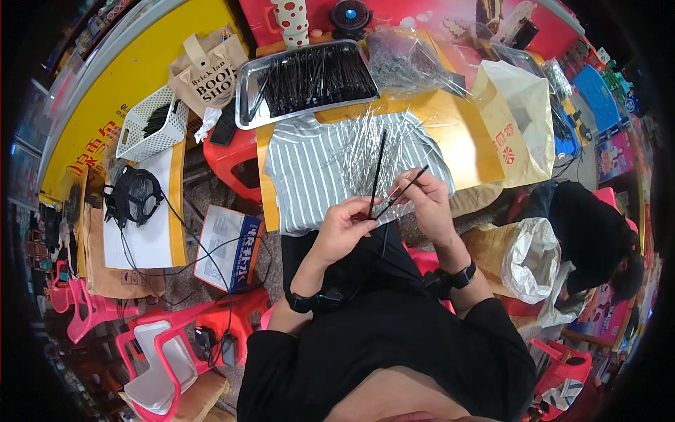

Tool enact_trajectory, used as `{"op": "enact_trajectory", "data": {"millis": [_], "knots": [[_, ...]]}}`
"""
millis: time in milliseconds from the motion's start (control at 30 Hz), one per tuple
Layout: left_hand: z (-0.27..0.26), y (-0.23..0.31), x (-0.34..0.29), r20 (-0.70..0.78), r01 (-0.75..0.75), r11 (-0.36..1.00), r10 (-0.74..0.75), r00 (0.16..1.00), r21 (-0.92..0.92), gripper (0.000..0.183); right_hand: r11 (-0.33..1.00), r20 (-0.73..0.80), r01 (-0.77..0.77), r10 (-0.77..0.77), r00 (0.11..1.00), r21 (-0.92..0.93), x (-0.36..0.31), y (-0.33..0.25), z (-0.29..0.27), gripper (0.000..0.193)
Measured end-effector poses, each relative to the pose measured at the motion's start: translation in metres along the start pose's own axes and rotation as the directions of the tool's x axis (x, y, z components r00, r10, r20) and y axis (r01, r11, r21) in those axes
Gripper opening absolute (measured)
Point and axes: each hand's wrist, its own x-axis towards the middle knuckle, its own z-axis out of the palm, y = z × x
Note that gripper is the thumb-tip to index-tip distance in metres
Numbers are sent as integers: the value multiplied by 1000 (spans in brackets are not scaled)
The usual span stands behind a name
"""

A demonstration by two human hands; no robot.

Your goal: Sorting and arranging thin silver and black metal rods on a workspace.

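Note:
My left hand [342, 231] pinches the lower end of a thin black stick [379, 160] that stands nearly upright from its fingertips. Between the fingers of my right hand [427, 202] is a second thin black stick [413, 181], slanting down toward the left fingertips. The two sticks come close together near the left fingers; whether they touch I cannot tell. Just beyond the hands, a loose pile of thin silvery wires [369, 151] lies on a grey-and-white striped cloth [302, 176]. Farther back, a metal tray [246, 116] is heaped with similar black sticks [316, 77].
A clear plastic bag [408, 60] lies right of the tray. White basket [137, 144], paper bag [207, 70] and black phone [223, 126] are at the left. An open sack [534, 260] stands at the right, near a person in black [587, 232]. Black cables [190, 228] trail across the left side.

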Motion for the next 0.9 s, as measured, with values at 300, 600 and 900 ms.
{"op": "enact_trajectory", "data": {"millis": [300,600,900], "knots": [[-9,10,-10,-52,-28,923,52,997,383,25,946,123,-308,296,947,100,24,-36,-39,16],[-18,12,-10,74,-44,935,20,997,352,18,882,243,-469,444,863,55,27,-61,-39,17],[-11,17,-8,123,205,977,-210,970,57,13,949,181,-290,310,933,-128,25,-64,-18,19]]}}
